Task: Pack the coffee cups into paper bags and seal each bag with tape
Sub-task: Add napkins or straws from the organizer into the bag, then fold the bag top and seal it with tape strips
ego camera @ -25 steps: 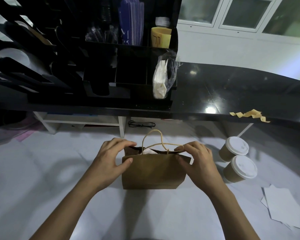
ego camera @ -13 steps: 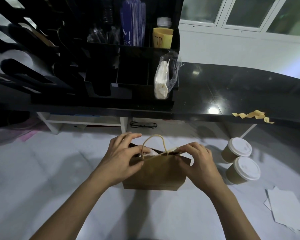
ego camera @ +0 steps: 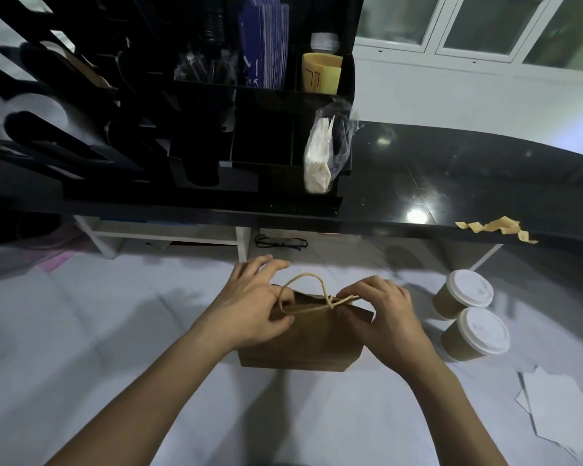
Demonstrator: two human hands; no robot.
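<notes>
A white work surface (ego camera: pixel 81 348) is observed in the foreground. A brown paper bag (ego camera: pixel 300 341) is stood upright on it near the middle. Two lidded coffee cups (ego camera: pixel 465 294) (ego camera: pixel 478 334) are set touching each other just right of the bag. Loose white paper sheets (ego camera: pixel 559 408) are laid at the right edge, and spectacles (ego camera: pixel 280 243) at the back. Above and behind it, a glossy black counter (ego camera: pixel 451 183) is recorded, on which a black organizer (ego camera: pixel 216 129) and a crumpled tan tape strip (ego camera: pixel 495 228) are placed well apart.
</notes>
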